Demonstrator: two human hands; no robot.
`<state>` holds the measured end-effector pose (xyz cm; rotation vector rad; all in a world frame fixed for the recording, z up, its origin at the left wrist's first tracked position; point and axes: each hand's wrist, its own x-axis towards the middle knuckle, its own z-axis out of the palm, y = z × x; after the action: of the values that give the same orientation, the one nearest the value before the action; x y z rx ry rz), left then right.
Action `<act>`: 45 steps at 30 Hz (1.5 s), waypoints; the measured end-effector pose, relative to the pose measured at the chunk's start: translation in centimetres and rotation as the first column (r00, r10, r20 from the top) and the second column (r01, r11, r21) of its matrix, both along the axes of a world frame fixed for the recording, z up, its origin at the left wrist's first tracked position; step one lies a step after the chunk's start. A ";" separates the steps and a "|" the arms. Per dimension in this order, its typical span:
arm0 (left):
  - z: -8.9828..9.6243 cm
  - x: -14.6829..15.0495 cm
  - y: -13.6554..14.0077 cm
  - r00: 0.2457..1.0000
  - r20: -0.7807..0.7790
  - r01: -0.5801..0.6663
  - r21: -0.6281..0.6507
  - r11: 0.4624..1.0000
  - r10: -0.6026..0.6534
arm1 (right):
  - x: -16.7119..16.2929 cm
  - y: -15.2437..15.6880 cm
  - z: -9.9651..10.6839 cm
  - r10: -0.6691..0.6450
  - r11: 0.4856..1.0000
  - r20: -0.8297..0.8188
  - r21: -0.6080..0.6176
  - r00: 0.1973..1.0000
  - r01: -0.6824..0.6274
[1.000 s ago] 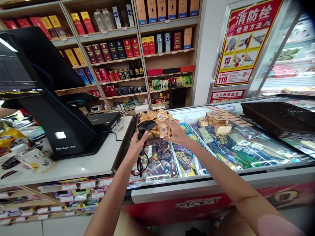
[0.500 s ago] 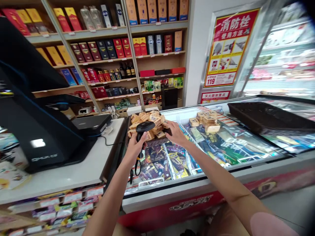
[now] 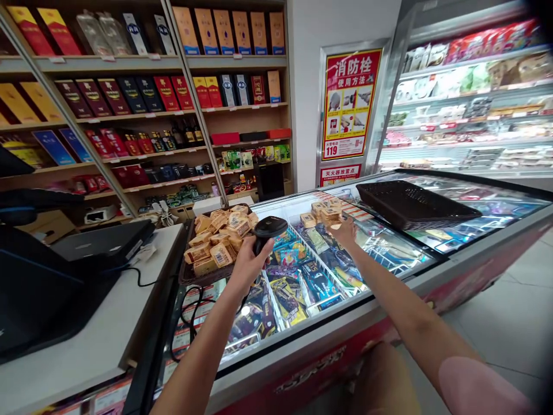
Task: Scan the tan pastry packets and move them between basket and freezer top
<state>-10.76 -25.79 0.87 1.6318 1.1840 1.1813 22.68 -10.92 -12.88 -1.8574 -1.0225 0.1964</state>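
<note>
My left hand [image 3: 253,259] is closed around the handle of a black handheld barcode scanner [image 3: 271,226], its head pointing away. Just left of it, a dark woven basket [image 3: 203,280] holds a heap of small tan packets [image 3: 222,253] with printed labels. My right hand [image 3: 344,233] is at the near side of a small stack of similar packets [image 3: 322,212] on the freezer glass. Its fingers look curled on a tan packet at the front of that stack, partly hidden by the hand.
A chest freezer [image 3: 389,282] with wrapped goods under glass spans the front. An upturned-looking dark tray [image 3: 415,204] lies on its right part. At left stands a white counter [image 3: 142,276] with a black checkout machine [image 3: 38,288]. The scanner cable [image 3: 190,311] hangs in loops.
My right hand has moved from the basket rightward to the packet stack on the glass. My left hand keeps the scanner, now right of the basket. The view has turned right.
</note>
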 end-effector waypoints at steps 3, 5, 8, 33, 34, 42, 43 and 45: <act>-0.2 0.0 0.0 1.000 -0.022 0.002 -0.020 1.000 -0.002 | 0.0 -0.5 0.2 0.029 0.999 -0.009 -0.043 1.000 -0.029; -0.4 -0.2 0.1 1.000 -0.021 0.007 -0.031 0.999 -0.008 | -0.4 -1.2 0.5 0.083 0.994 -0.009 -0.071 0.996 -0.084; -0.5 -0.5 0.1 1.000 -0.017 0.021 -0.057 0.998 -0.022 | -1.7 -3.0 1.1 0.208 0.977 0.016 -0.055 0.978 -0.207; -0.9 -0.6 -2.6 0.971 -0.207 0.148 0.111 0.983 -0.123 | -8.1 -11.9 3.6 0.664 0.592 0.354 0.289 0.659 -0.752; -1.0 -0.7 -2.6 0.970 -0.207 0.155 0.109 0.982 -0.130 | -8.2 -11.9 3.7 0.667 0.588 0.348 0.297 0.659 -0.752; -1.3 -1.7 -3.3 0.972 -0.166 0.161 -0.029 0.986 -0.164 | -10.7 -10.3 4.2 0.691 0.570 0.292 0.343 0.661 -0.747; -1.2 -2.1 -3.3 0.979 -0.156 0.130 -0.016 0.991 -0.131 | -11.5 -9.8 4.5 0.696 0.570 0.279 0.347 0.662 -0.745; -0.9 -3.4 -3.3 0.991 -0.124 0.062 0.018 0.998 -0.059 | -13.3 -8.6 5.4 0.698 0.575 0.252 0.361 0.671 -0.734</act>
<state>-14.19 -29.13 -0.02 1.7661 1.1930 1.0714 9.34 -19.52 -7.51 -0.9526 -1.7001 0.3381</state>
